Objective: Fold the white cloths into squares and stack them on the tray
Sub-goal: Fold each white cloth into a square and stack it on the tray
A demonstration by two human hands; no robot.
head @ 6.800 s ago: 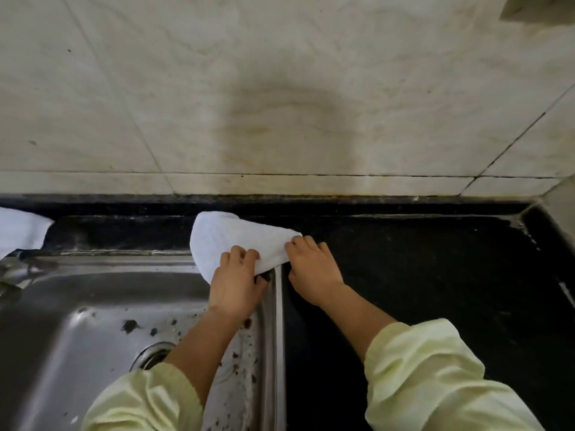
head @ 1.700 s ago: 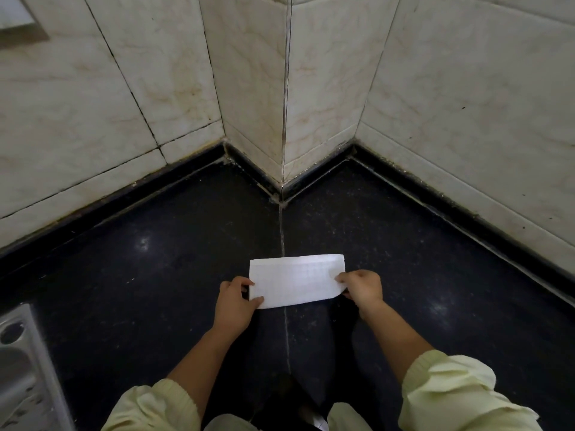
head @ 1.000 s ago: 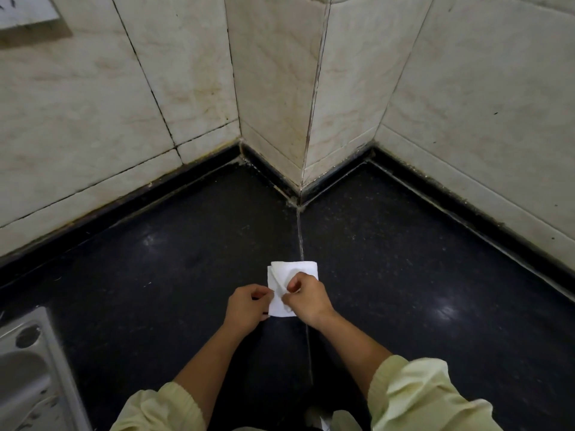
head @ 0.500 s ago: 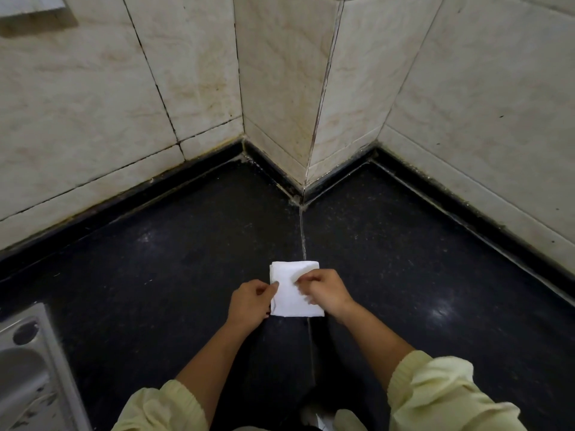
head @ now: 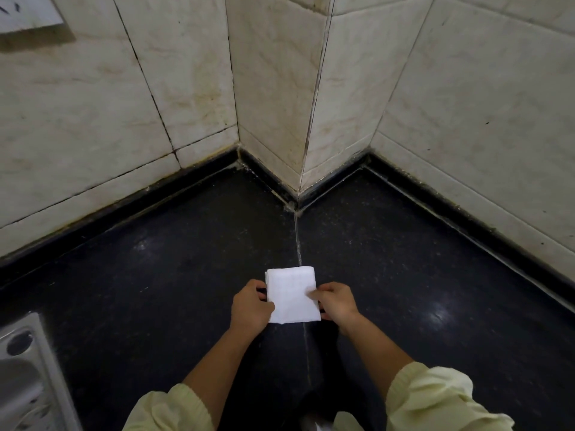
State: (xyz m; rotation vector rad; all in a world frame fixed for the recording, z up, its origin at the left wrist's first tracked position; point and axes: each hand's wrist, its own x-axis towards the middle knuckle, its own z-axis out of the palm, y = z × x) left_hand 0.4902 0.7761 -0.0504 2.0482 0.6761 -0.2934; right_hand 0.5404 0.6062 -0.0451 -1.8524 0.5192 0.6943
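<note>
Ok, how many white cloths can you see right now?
1. The folded white cloth lies on the black counter, gripped at its sides by the left hand and the right hand. Others may be out of view.

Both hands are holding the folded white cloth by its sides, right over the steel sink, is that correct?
Not quite. The head view shows the folded white cloth over the black countertop, not over the steel sink, which sits apart at the lower left. The rest holds: the left hand and the right hand grip its two sides.
</note>
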